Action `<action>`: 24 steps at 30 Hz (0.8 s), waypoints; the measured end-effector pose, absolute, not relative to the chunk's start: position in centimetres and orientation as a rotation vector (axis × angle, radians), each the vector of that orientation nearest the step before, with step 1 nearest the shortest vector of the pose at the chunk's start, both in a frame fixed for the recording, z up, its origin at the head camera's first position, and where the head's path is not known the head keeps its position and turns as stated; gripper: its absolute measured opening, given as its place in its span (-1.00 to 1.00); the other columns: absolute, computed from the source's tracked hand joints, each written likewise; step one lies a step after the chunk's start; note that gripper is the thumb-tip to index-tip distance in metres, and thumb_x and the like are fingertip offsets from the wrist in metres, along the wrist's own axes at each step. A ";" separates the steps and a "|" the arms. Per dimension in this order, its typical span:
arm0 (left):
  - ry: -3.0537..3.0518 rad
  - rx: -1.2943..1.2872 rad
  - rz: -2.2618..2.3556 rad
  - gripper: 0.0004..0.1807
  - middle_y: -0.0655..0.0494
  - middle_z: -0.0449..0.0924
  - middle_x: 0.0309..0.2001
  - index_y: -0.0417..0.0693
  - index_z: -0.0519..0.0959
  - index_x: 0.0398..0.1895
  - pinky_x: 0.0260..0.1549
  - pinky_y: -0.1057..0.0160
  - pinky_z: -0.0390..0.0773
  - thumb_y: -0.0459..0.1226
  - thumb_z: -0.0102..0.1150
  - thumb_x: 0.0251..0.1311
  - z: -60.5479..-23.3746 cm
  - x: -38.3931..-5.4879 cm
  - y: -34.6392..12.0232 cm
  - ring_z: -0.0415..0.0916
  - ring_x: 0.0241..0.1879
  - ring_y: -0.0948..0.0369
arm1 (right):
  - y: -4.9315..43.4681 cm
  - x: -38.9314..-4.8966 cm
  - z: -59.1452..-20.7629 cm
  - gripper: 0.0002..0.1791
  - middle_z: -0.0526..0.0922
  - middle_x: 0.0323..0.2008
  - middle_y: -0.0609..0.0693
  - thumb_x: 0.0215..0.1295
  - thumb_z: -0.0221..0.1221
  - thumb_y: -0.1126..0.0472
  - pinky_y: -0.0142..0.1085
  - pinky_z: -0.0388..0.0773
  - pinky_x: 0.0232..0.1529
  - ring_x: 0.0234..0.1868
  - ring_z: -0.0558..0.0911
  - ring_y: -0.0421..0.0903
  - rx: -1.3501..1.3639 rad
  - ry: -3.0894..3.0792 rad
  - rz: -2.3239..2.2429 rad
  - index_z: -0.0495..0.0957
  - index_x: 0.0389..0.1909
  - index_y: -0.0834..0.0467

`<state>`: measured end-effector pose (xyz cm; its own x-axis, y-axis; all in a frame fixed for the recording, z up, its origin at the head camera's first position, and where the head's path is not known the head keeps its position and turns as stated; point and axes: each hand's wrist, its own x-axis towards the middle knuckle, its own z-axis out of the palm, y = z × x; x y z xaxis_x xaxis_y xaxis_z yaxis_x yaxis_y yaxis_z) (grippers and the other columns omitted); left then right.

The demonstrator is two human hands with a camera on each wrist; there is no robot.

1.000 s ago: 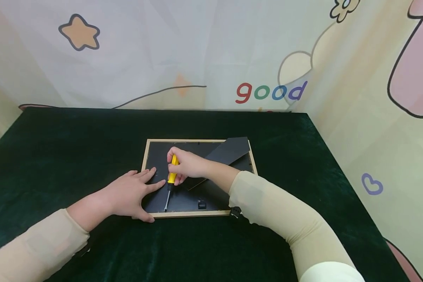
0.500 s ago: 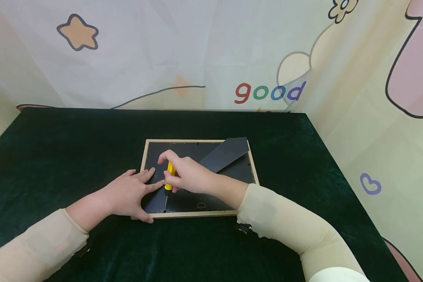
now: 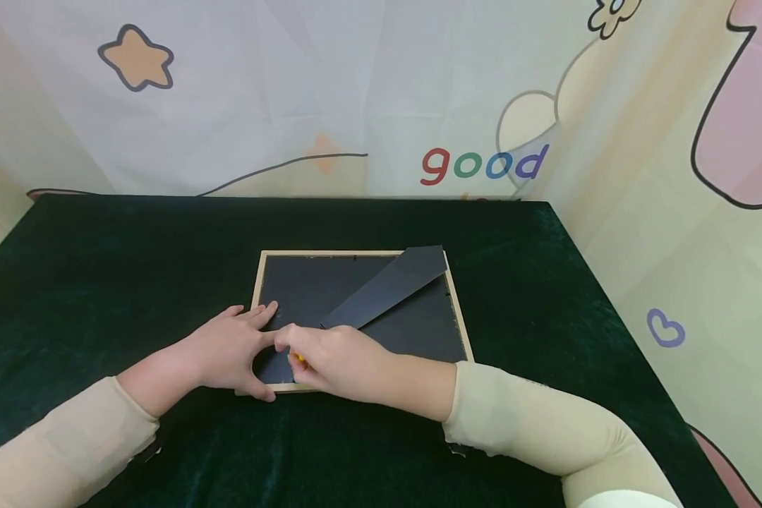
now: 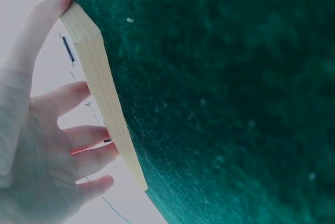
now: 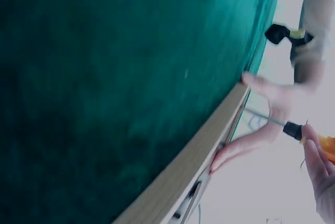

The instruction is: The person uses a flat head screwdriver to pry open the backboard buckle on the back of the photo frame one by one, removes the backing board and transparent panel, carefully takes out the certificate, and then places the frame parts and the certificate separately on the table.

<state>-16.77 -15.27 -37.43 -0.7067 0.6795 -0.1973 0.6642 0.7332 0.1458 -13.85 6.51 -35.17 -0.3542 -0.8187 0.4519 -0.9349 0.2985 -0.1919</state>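
A picture frame [image 3: 330, 252] with a pale wooden border lies face down, its black backing board [image 3: 305, 286] upward. My left hand [image 3: 228, 349] spreads over its front left corner. In the left wrist view the thumb [image 4: 55, 4] rests on the wooden edge and the fingers reach over the side. My right hand [image 3: 349, 363] grips a screwdriver [image 5: 323, 145] by its yellow handle, mostly hidden by the fingers in the head view. In the right wrist view the metal shaft [image 5: 264, 117] points at the frame's inner edge, beside the left hand. A black stand flap [image 3: 394, 286] lies slantwise on the backing.
Dark green cloth [image 3: 152, 268] covers the table around the frame. Behind it hangs a pale printed curtain [image 3: 260, 85] with a star and the word "good".
The right hand has come down toward the frame's front edge with the screwdriver, whose handle tipped out of sight behind the fingers. The left hand has stayed in place.
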 end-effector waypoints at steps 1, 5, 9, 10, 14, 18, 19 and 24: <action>2.698 1.060 0.092 0.02 -0.32 0.12 0.33 0.00 0.37 0.30 0.16 -0.25 0.11 0.33 0.30 -0.27 -37.4 -16.8 -15.3 0.16 0.29 -0.16 | 6.4 -13.5 -35.2 -0.77 0.45 -0.54 -0.11 0.19 0.12 0.35 -0.64 0.12 -0.64 -0.66 0.32 -0.30 1.623 -2.267 0.569 0.39 -0.13 0.20; 2.696 1.051 0.088 0.05 -0.33 0.11 0.34 -0.01 0.33 0.32 0.15 -0.24 0.12 0.33 0.31 -0.28 -37.6 -16.8 -15.3 0.14 0.29 -0.16 | 6.6 -13.2 -35.0 -0.71 0.48 -0.46 -0.12 0.23 0.11 0.33 -0.65 0.14 -0.62 -0.63 0.35 -0.31 1.697 -2.300 0.585 0.38 -0.03 0.20; 2.687 1.040 0.086 0.04 -0.29 0.09 0.35 0.02 0.31 0.33 0.17 -0.21 0.13 0.32 0.31 -0.26 -37.6 -16.8 -15.2 0.12 0.31 -0.14 | 8.6 -14.8 -34.2 -0.33 0.64 -0.24 -0.06 0.24 0.15 0.32 -0.66 0.39 -0.40 -0.48 0.56 -0.32 1.542 -2.513 0.877 0.08 0.32 0.21; 2.686 1.037 0.080 0.03 -0.29 0.08 0.36 0.03 0.31 0.34 0.17 -0.20 0.14 0.32 0.30 -0.25 -37.6 -16.8 -15.1 0.11 0.31 -0.13 | 9.3 -15.4 -34.0 -0.23 0.65 -0.17 -0.04 0.23 0.17 0.32 -0.63 0.44 -0.35 -0.41 0.60 -0.30 1.461 -2.553 0.944 -0.02 0.38 0.21; 2.686 1.031 0.049 0.03 -0.30 0.07 0.36 0.03 0.30 0.35 0.18 -0.17 0.15 0.32 0.28 -0.23 -37.5 -16.6 -15.0 0.10 0.32 -0.15 | 12.6 -18.4 -33.5 -0.24 0.64 -0.06 0.02 0.21 0.21 0.32 -0.50 0.52 -0.26 -0.18 0.64 -0.18 1.179 -2.667 0.900 0.09 0.39 0.21; 2.690 1.036 0.047 0.02 -0.31 0.08 0.35 0.01 0.30 0.34 0.18 -0.16 0.15 0.29 0.29 -0.21 -37.4 -16.5 -15.1 0.10 0.31 -0.17 | 14.7 -20.5 -34.0 -0.53 0.59 0.03 0.09 0.21 0.21 0.31 -0.33 0.53 -0.09 -0.03 0.60 -0.05 1.096 -2.790 0.608 0.44 0.17 0.23; 2.689 1.035 0.052 0.02 -0.31 0.08 0.35 0.01 0.30 0.34 0.18 -0.17 0.15 0.29 0.30 -0.21 -37.4 -16.5 -15.1 0.10 0.31 -0.17 | 15.0 -20.7 -34.3 -0.57 0.57 0.05 0.11 0.22 0.21 0.32 -0.28 0.50 -0.03 0.00 0.59 -0.04 1.107 -2.805 0.527 0.48 0.13 0.24; 2.689 1.035 0.046 0.03 -0.30 0.07 0.36 0.01 0.29 0.35 0.18 -0.19 0.12 0.30 0.29 -0.22 -37.4 -16.5 -15.1 0.09 0.32 -0.16 | 14.9 -21.0 -35.3 -0.65 0.50 0.13 0.14 0.26 0.17 0.29 -0.24 0.50 -0.04 0.03 0.58 -0.04 1.167 -2.783 0.185 0.52 0.06 0.25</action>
